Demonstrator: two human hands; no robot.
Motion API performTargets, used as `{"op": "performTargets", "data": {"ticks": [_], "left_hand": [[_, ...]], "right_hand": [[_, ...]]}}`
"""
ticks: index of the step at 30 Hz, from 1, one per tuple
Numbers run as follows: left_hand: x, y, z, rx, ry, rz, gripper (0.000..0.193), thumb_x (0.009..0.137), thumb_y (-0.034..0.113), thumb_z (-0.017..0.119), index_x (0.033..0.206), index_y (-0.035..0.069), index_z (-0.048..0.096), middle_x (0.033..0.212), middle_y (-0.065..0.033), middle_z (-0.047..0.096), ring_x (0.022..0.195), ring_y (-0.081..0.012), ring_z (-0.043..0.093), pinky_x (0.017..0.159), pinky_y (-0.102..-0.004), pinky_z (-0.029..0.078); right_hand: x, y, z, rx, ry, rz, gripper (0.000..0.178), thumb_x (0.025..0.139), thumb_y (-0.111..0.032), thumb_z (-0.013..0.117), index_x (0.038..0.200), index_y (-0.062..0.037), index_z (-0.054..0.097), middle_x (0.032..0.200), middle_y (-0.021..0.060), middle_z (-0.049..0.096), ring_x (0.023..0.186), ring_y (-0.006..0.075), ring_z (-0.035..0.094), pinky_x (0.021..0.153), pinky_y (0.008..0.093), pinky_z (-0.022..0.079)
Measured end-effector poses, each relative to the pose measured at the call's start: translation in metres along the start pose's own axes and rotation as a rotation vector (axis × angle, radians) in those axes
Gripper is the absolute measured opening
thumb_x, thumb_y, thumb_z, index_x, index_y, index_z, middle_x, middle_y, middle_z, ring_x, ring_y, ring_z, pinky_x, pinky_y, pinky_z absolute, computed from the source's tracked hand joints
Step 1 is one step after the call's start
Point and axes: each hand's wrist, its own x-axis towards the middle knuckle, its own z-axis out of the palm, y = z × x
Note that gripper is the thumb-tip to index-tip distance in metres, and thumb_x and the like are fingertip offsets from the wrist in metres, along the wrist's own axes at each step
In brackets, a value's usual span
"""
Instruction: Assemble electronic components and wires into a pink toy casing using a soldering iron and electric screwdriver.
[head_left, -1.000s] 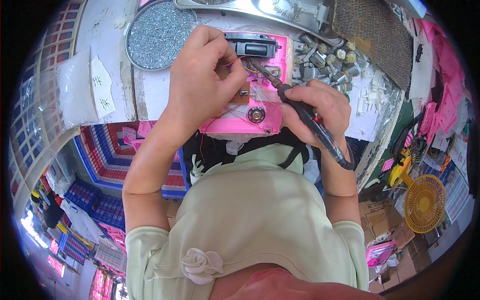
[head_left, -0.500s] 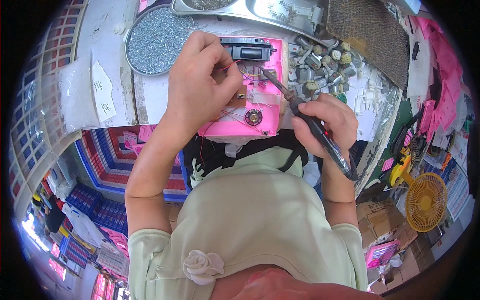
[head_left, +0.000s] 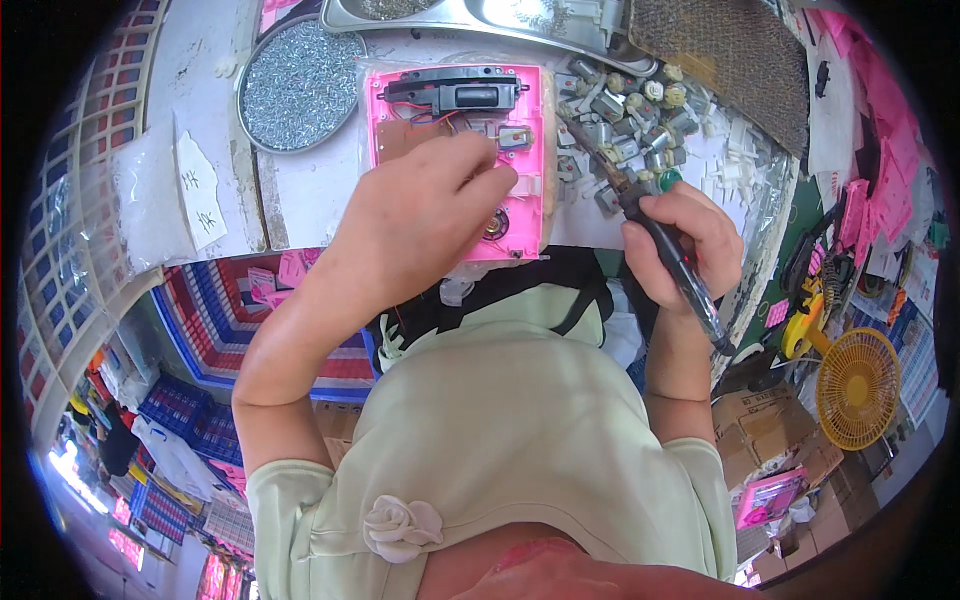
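In front of me lies a pink plastic casing [head_left: 528, 222] with a black molded part [head_left: 450, 93] along its far side. A brown circuit board [head_left: 400, 138], a small motor [head_left: 514, 138], thin wires and a round speaker [head_left: 495, 224] sit within it. My left hand [head_left: 425, 205] is over the casing's middle, thumb and forefinger pinched together; whatever is between them is hidden. My right hand [head_left: 708, 240] grips a soldering iron [head_left: 662, 250] by its dark handle, right of the casing. Its tip points far-left, over a pile of small motors [head_left: 640, 125].
Left of the casing stands a round tray of small screws [head_left: 300, 90]. A metal tray [head_left: 425, 18] lies at the far edge, beside a brown mat [head_left: 720, 55]. White plastic pieces [head_left: 738, 165] are scattered right of the motors. A yellow fan [head_left: 858, 388] stands at the right.
My left hand has come nearer and rightward, from the casing's far-left part to its middle. My right hand has drawn the soldering iron rightward, its tip leaving the casing for above the motors.
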Motion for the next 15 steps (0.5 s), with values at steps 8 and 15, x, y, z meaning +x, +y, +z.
{"op": "performTargets", "data": {"ticks": [8,15], "left_hand": [[0.004,-0.021,0.009,-0.332,0.077,-0.1,0.015,0.083,0.0,0.077,0.096,0.002,0.071,0.091,-0.0078,0.07,0.082,-0.0225,0.069,0.071,-0.0319,0.055],[0.006,-0.018,0.01,-0.512,-0.01,-0.406,0.009,0.088,0.0,0.076,0.094,-0.001,0.069,0.08,-0.0015,0.067,0.068,-0.0049,0.058,0.06,-0.0218,0.047]], "right_hand": [[-0.014,0.001,0.007,0.122,0.087,0.159,0.041,0.074,-0.001,0.083,0.112,-0.0035,0.069,0.079,0.0098,0.069,0.062,0.0213,0.061,0.056,0.0286,0.048],[0.013,-0.004,0.072,0.135,0.01,0.168,0.054,0.081,0.005,0.079,0.132,-0.005,0.062,0.102,0.0105,0.071,0.087,0.0175,0.071,0.074,0.0278,0.054]]}}
